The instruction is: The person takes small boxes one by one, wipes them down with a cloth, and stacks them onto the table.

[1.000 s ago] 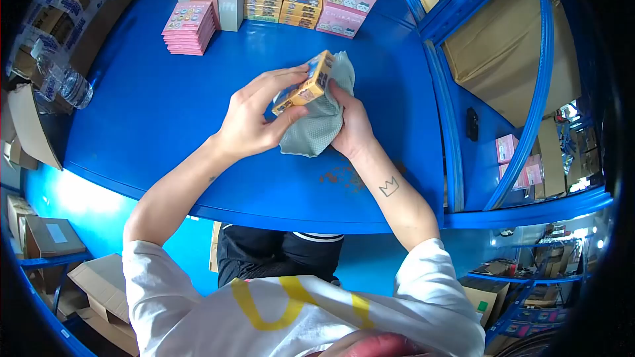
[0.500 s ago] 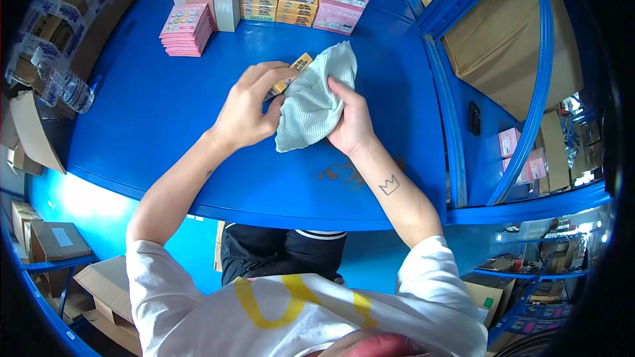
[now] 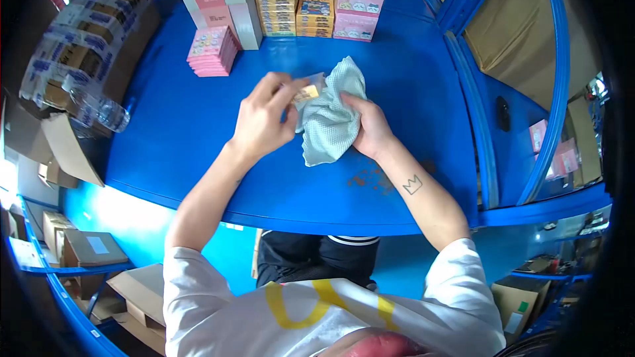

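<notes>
We see a small yellow box held above the blue tabletop, between the two hands and against a pale, textured cloth. Motion blur and the cloth hide much of its outline. We judge the box to be light and fairly stiff, with smooth faces that may slip and thin walls that would dent under a hard squeeze; opposite edges should give the safest hold. The cloth looks soft and limp, best gathered in a bunch.

The box lies at the fingertips of the left hand, on the side toward the cloth. This hand is partly closed, its fingers bent over the box; we cannot tell exactly where the thumb presses. The right hand is closed on the cloth's far side — thumb in front, the other fingers largely hidden.

Farther out, along the rear of the tabletop, we find a stack of pink packets, a tall stack of yellow boxes, a shorter yellow stack and a column of pink boxes.
</notes>
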The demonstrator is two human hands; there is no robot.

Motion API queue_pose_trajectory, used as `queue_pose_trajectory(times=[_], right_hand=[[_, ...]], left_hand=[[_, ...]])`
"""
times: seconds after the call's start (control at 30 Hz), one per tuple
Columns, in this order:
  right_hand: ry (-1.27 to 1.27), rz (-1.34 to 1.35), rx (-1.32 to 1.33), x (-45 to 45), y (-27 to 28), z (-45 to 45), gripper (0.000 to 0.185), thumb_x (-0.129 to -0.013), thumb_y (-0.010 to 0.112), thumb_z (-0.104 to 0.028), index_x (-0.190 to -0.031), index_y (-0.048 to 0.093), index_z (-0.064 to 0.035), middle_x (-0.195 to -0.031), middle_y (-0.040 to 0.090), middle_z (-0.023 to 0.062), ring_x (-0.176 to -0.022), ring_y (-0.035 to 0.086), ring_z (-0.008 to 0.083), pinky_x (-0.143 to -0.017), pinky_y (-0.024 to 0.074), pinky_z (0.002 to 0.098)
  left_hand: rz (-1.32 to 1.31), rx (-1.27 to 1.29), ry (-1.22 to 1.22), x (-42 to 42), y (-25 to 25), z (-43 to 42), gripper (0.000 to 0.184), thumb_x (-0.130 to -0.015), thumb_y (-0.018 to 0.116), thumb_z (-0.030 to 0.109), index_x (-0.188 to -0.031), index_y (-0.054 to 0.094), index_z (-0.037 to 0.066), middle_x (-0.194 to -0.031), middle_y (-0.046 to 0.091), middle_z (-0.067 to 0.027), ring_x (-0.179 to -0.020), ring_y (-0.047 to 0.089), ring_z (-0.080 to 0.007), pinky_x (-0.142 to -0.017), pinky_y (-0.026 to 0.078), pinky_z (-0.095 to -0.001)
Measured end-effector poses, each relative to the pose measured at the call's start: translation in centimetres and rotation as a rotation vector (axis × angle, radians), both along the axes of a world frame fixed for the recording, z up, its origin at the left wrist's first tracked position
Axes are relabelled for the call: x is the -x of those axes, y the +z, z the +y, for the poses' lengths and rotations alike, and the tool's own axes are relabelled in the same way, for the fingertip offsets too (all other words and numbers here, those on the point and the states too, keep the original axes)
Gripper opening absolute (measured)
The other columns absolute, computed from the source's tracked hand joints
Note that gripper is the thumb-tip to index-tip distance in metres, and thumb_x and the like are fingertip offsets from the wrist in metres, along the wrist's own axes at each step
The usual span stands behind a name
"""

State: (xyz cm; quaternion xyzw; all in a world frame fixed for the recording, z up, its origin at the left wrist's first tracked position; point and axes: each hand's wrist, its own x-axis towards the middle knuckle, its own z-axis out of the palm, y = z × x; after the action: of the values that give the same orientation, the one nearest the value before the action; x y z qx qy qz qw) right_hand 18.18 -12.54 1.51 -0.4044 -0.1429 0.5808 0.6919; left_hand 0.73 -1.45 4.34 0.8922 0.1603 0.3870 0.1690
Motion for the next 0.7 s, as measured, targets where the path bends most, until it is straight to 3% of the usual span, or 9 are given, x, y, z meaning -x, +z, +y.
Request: queue_pose_trajectory(times=[0.1, 0.4, 0.5, 0.63, 0.7], right_hand=[[0.009, 0.014, -0.014, 0.0, 0.1, -0.4, 0.038, -0.097, 0.051, -0.022, -0.128, 0.05, 0.0002, -0.112, 0.064, 0.0137, -0.098, 0.066, 0.0194, -0.079, 0.0547, 0.0314], [0.026, 0.126, -0.118, -0.9, -1.2, 0.0, 0.04, -0.097, 0.052, -0.024, -0.129, 0.049, 0.0006, -0.115, 0.063, 0.0151, -0.098, 0.066, 0.021, -0.08, 0.0544, 0.0324], [0.028, 0.089, -0.094, -0.8, -0.8, -0.2, 0.039, -0.096, 0.053, -0.022, -0.128, 0.051, 0.0001, -0.116, 0.064, 0.015, -0.099, 0.066, 0.0215, -0.081, 0.0539, 0.0328], [0.068, 0.044, -0.058, -0.5, -0.5, -0.4, 0.038, -0.095, 0.055, -0.02, -0.127, 0.053, 0.0, -0.116, 0.065, 0.015, -0.1, 0.066, 0.0222, -0.082, 0.0533, 0.0333], [0.085, 0.031, -0.076, -0.6, -0.3, -0.4, 0.038, -0.094, 0.056, -0.02, -0.126, 0.054, 0.0006, -0.117, 0.065, 0.0153, -0.1, 0.066, 0.0226, -0.082, 0.0534, 0.0334]], left_hand=[[0.137, -0.195, -0.023, -0.1, -0.3, -0.4, 0.041, -0.071, 0.064, -0.007, -0.111, 0.064, 0.003, -0.123, 0.062, -0.0155, -0.093, 0.067, -0.0269, -0.075, 0.057, -0.0321], [-0.001, -0.408, -0.192, -2.8, -0.6, 0.3, 0.025, -0.072, 0.069, -0.001, -0.097, 0.068, 0.002, -0.107, 0.069, -0.0106, -0.086, 0.067, -0.0242, -0.07, 0.055, -0.0318], [0.025, -0.419, -0.164, -3.8, 3.2, 2.2, 0.015, -0.074, 0.068, -0.003, -0.088, 0.065, 0.003, -0.101, 0.071, -0.0063, -0.08, 0.067, -0.0221, -0.072, 0.053, -0.0318], [0.025, -0.736, 0.1, -6.0, 8.7, 6.9, 0.019, -0.074, 0.066, -0.005, -0.09, 0.066, 0.005, -0.099, 0.072, -0.0039, -0.075, 0.065, -0.0226, -0.068, 0.05, -0.0316], [0.063, -0.791, 0.205, -7.6, 9.7, 10.1, 0.023, -0.078, 0.063, -0.002, -0.099, 0.068, 0.007, -0.1, 0.073, -0.003, -0.079, 0.067, -0.0237, -0.069, 0.051, -0.0324]])
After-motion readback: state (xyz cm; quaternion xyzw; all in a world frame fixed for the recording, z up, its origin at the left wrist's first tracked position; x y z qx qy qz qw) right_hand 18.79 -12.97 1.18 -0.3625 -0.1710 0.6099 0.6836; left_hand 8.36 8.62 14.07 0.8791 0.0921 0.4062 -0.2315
